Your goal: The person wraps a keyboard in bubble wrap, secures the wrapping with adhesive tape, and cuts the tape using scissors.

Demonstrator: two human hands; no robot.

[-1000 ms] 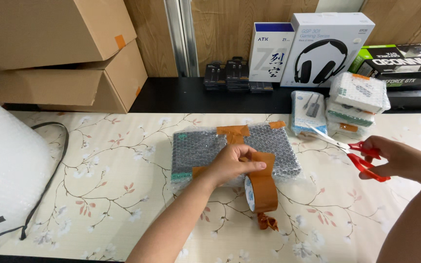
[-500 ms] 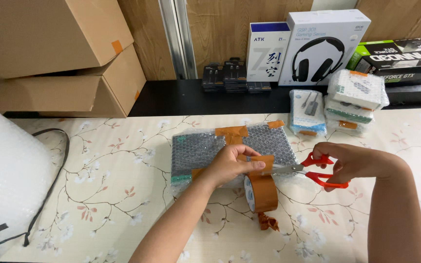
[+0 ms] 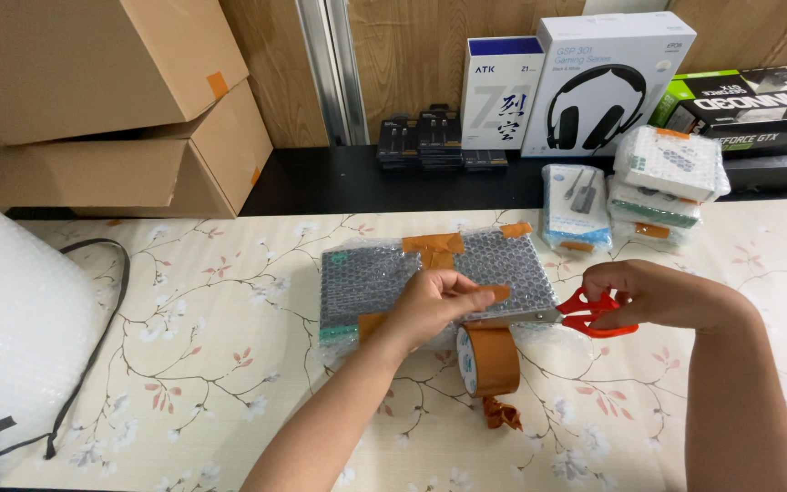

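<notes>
Since the earlier frames, the right hand (image 3: 662, 293) has been brought in from the right edge of the counter (image 3: 184, 364), and the red-handled scissors (image 3: 562, 314) it carries are now set against the brown tape just beside the left hand (image 3: 434, 305). The right-hand fingers are closed through and around the scissor handles; the blades are seen lying nearly level, their tips reaching the tape strip, and whether they are parted cannot be told. The left hand is held over the near edge of a bubble-wrapped parcel (image 3: 434, 273), and its thumb and fingers are pressed together, pinching the stretched strip of tape. The tape roll (image 3: 489, 360) hangs on edge directly below those fingers, touching the counter in front of the parcel, with a crumpled tape scrap (image 3: 501, 415) lying just beneath it. The parcel lies flat at mid-counter, with tape patches on its far edge. A large roll of bubble wrap (image 3: 11, 337) is noted at the left, a stack of wrapped packages (image 3: 658, 187) at the far right, and cardboard boxes (image 3: 102, 100) beyond the counter.
</notes>
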